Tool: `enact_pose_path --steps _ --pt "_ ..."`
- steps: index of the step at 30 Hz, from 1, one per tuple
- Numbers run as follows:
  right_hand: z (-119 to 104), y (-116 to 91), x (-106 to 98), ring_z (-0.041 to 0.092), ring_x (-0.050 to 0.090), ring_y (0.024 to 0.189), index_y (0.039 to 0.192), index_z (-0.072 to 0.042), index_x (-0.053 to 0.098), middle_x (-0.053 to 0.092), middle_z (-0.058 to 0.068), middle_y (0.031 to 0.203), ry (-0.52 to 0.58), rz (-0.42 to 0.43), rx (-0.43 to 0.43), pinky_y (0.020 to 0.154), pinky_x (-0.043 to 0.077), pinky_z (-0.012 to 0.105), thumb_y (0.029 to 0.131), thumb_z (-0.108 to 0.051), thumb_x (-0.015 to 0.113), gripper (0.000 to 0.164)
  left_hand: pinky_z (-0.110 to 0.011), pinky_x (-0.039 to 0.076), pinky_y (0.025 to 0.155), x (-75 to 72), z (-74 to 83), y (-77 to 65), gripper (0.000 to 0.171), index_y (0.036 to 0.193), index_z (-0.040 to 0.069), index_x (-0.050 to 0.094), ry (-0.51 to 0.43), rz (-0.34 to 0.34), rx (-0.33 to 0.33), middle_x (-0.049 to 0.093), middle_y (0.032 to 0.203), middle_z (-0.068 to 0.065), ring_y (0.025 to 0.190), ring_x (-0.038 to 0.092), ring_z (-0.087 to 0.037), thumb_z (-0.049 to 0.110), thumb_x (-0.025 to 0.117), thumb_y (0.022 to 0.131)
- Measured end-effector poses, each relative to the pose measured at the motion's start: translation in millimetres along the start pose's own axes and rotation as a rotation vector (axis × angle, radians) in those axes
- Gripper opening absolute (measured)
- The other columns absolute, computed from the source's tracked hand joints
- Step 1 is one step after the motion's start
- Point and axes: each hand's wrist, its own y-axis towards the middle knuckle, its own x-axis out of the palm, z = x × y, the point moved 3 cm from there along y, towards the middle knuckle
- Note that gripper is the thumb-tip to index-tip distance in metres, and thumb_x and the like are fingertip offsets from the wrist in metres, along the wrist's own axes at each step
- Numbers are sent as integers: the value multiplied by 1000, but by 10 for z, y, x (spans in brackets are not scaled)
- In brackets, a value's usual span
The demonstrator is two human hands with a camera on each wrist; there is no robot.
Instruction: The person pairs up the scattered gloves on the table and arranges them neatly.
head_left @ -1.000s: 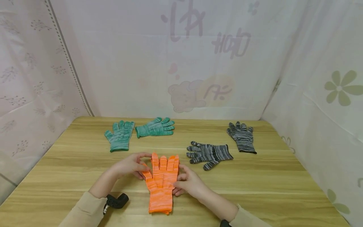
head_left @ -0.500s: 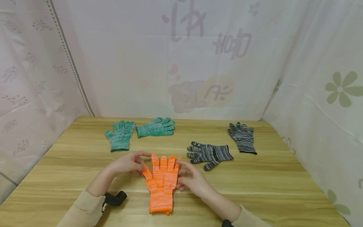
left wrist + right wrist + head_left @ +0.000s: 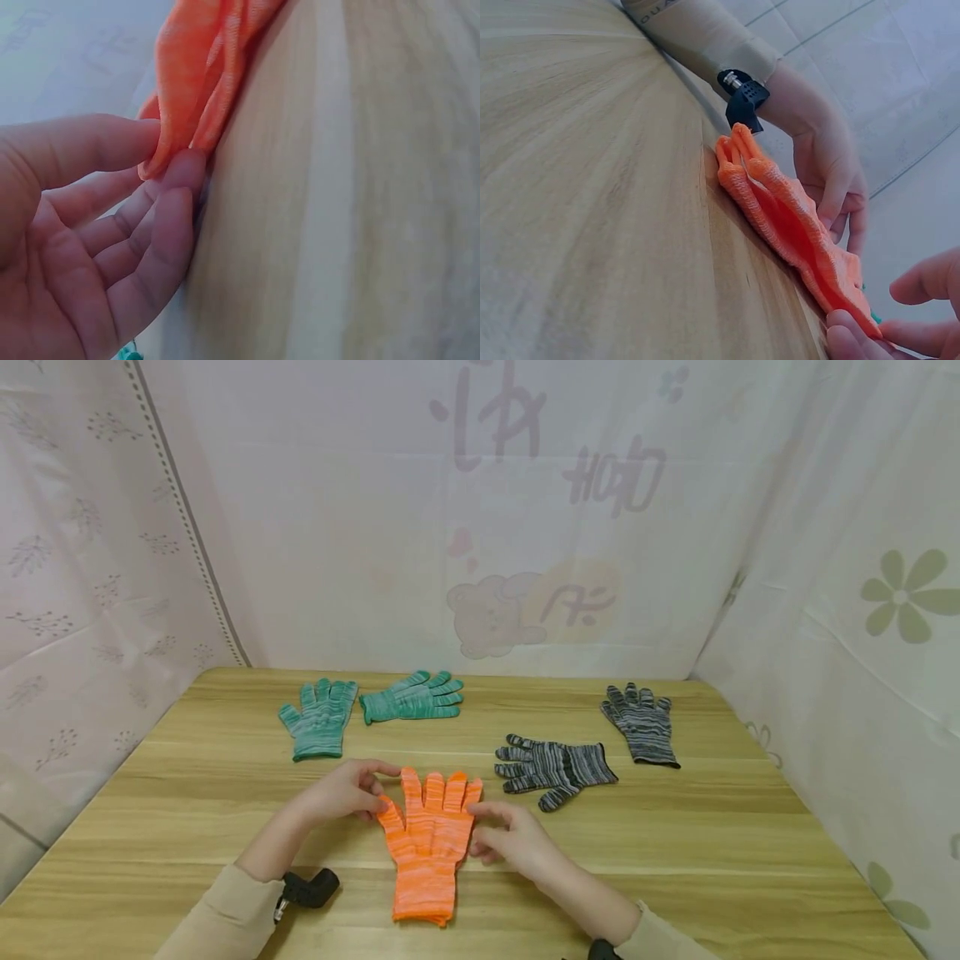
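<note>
An orange knit glove [image 3: 427, 843] lies at the front middle of the table, fingers pointing away, thumb to the left. My left hand [image 3: 341, 795] pinches the tip of the glove's thumb, as the left wrist view shows, with my thumb [image 3: 112, 146] above and fingers underneath. On the other side, my right hand [image 3: 517, 839] has its index fingertip at the glove's little finger. The right wrist view shows my right thumb [image 3: 926, 283] held apart from the fabric, with other fingers low against the glove's edge. Layers of orange fabric [image 3: 795, 217] show there.
Two green knit gloves [image 3: 318, 718] [image 3: 412, 697] lie at the back left of the wooden table [image 3: 225, 735]. Two black-and-grey gloves [image 3: 555, 768] [image 3: 641, 724] lie to the right. Printed curtains [image 3: 375, 527] enclose the back and sides.
My right hand has moved from the glove's lower right side up to its little finger. That little finger now spreads farther right. The left hand stays at the glove's thumb.
</note>
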Motion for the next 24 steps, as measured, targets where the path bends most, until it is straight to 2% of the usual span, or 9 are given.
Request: enact_pose_path --steps 9,15,18,19,24 --pt "-4 -4 -12 24 66 76 132 10 49 67 11 89 -31 -18 13 65 56 37 90 -2 59 45 -34 50 53 54 21 34 52 131 -7 51 115 22 23 58 75 -9 58 55 -21 -1 70 83" --pt "-20 -11 -9 24 65 77 135 11 45 66 11 88 -42 -42 13 68 56 36 91 -4 59 49 -36 51 54 74 21 30 53 131 -5 52 115 41 4 57 89 -11 65 55 -20 -2 71 82" --pt "-43 -23 -10 24 64 79 137 10 43 65 12 87 -75 -67 15 69 56 36 91 -6 59 51 -35 50 54 86 30 26 54 131 -5 52 132 53 3 57 91 -10 65 54 -19 -2 72 81" --pt "-53 -29 -12 24 64 79 138 10 43 65 12 89 -93 -75 13 69 56 35 91 -6 59 52 -34 50 54 90 37 25 54 130 -5 52 140 57 4 57 90 -10 65 54 -19 -2 72 81" --pt "-104 -66 -22 23 62 81 138 6 45 56 18 120 -192 -97 -18 68 55 34 89 -9 63 54 -29 43 53 116 64 27 53 129 -4 54 205 63 21 58 79 -6 61 49 -17 -4 72 80"
